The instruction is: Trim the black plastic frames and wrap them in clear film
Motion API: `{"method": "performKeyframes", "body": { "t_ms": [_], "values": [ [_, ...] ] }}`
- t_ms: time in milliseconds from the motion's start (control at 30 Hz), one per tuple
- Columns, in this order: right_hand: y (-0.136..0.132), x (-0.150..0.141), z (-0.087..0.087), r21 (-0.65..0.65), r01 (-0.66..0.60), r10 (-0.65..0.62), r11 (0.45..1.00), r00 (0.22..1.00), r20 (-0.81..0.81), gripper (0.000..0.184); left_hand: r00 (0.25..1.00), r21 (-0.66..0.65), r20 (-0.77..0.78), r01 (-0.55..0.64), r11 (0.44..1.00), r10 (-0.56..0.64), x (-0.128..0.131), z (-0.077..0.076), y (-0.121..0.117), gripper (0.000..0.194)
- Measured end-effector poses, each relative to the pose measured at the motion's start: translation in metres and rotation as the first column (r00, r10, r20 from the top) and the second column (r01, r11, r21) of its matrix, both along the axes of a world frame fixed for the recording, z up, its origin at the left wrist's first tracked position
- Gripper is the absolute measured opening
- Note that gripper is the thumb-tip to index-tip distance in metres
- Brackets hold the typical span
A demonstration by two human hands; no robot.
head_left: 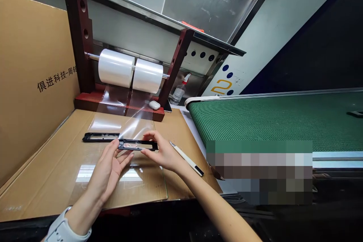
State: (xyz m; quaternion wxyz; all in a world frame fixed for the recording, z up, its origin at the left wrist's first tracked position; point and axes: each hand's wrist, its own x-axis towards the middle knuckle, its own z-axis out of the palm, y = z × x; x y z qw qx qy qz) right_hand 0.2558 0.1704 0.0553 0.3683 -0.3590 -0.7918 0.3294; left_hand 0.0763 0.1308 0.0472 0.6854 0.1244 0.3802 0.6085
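Note:
A narrow black plastic frame [144, 146] with a long opening is held level between my two hands. My right hand [163, 153] pinches its right end between thumb and fingers. At its left end, my left hand [109, 172] grips with the fingertips, palm turned up. Clear film [134, 121] runs down from the right-hand roll to the frame's upper edge; whether it sticks there I cannot tell. A second black frame [96, 135] lies to the left, by the end of another film strip [104, 124].
Two film rolls [116, 68] hang on a rod in a dark red stand [119, 106]. A white-handled craft knife [187, 159] lies right of my hand. A glass sheet [147, 191] covers cardboard. Nearby are a spray bottle [179, 92], cardboard box [34, 83] and green conveyor belt [269, 117].

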Motion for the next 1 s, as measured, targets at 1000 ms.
{"method": "performKeyframes", "body": {
  "t_ms": [1000],
  "values": [
    [0.007,0.013,-0.013,0.143,-0.125,0.086,0.982,0.964,0.253,0.059,0.992,-0.006,0.127,0.0,1.0,0.001,0.013,0.0,-0.017,0.023]
  ]
}}
